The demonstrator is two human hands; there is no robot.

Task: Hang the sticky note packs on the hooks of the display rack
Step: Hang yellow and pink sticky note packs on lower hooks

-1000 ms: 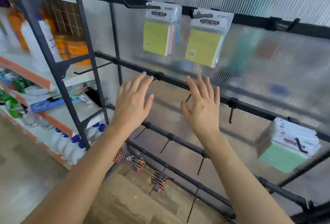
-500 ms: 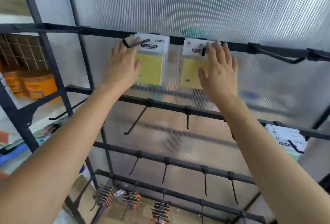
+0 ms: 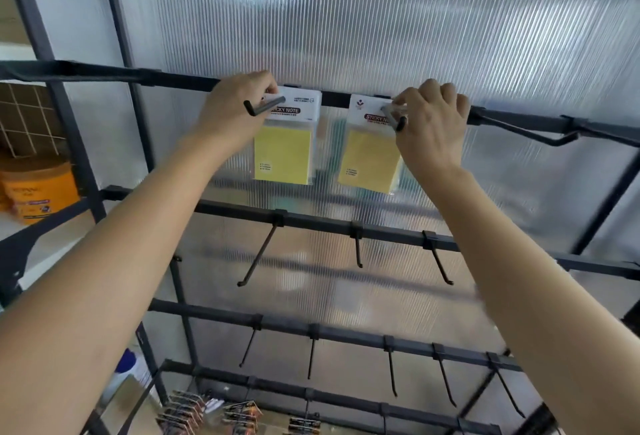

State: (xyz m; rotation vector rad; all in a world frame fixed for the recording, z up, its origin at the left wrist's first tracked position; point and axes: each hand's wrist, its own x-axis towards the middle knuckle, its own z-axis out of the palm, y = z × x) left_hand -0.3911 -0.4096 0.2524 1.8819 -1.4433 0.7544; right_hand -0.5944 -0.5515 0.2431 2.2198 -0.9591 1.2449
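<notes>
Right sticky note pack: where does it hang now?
Head view: the right pack hangs on a top-bar hook, right of the other pack, its header held by the right hand.

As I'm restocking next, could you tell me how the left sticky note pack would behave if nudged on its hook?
The left sticky note pack would probably swing freely, since it hangs from a single hook through its card header. It looks light: a small pad in a clear sleeve. That sleeve may be slippery.

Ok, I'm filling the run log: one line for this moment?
left hand: pinches left pack | right hand: pinches right pack | packs: hanging at top bar
</notes>
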